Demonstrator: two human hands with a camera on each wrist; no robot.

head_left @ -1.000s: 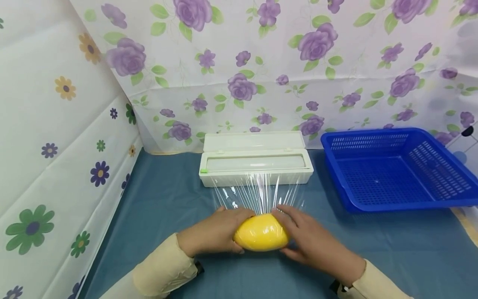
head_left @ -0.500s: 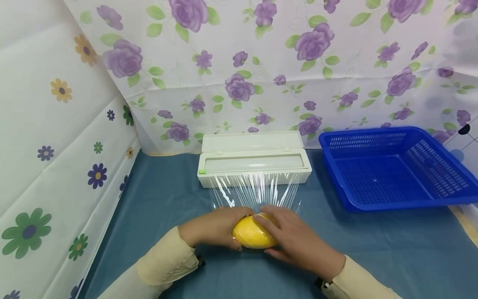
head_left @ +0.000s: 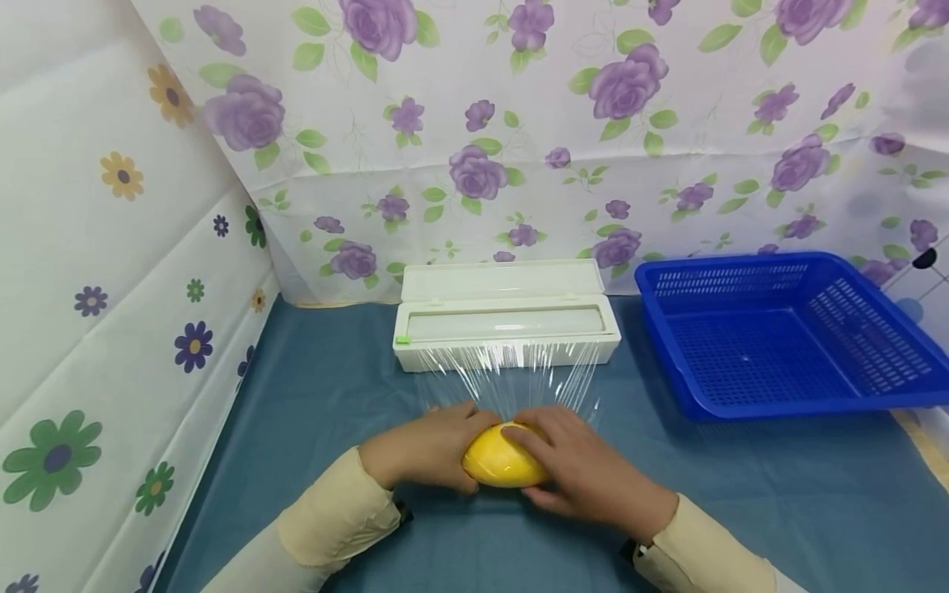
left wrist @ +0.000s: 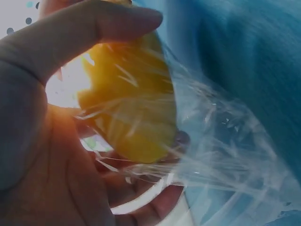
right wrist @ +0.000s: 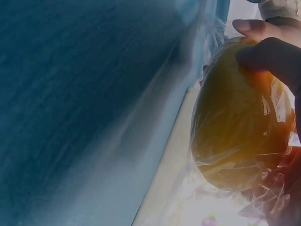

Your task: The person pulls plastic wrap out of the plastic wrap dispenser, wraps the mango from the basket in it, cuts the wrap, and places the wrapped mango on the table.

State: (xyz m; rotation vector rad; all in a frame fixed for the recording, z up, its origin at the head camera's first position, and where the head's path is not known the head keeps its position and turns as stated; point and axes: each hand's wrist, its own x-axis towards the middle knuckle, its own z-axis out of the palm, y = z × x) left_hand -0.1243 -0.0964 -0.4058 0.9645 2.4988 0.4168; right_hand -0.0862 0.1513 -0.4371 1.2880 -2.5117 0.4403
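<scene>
A smooth, oval yellow fruit (head_left: 502, 458), its exact kind unclear, is held just above the cloth in the head view. Clear plastic wrap (head_left: 504, 383) stretches from it to the white cling-film dispenser (head_left: 507, 329), whose lid stands up. My left hand (head_left: 430, 445) grips the fruit's left end, thumb over one side and fingers round the other. On its right end my right hand (head_left: 586, 461) holds on, thumb near the middle. Both wrist views show the film creased tightly over the fruit (left wrist: 134, 103), with loose film (left wrist: 235, 155) trailing beside the left hand.
A blue plastic basket (head_left: 689, 387) with perforated walls stands at the right on the blue-grey tablecloth (head_left: 319, 395). Behind the dispenser hangs a purple-flowered sheet (head_left: 415, 198). Another flowered sheet (head_left: 148, 272) borders the left side.
My right hand has come leftward and over the fruit, now covering more of it. The fruit has shifted slightly left and up. The film's folds have changed, while the dispenser stays put.
</scene>
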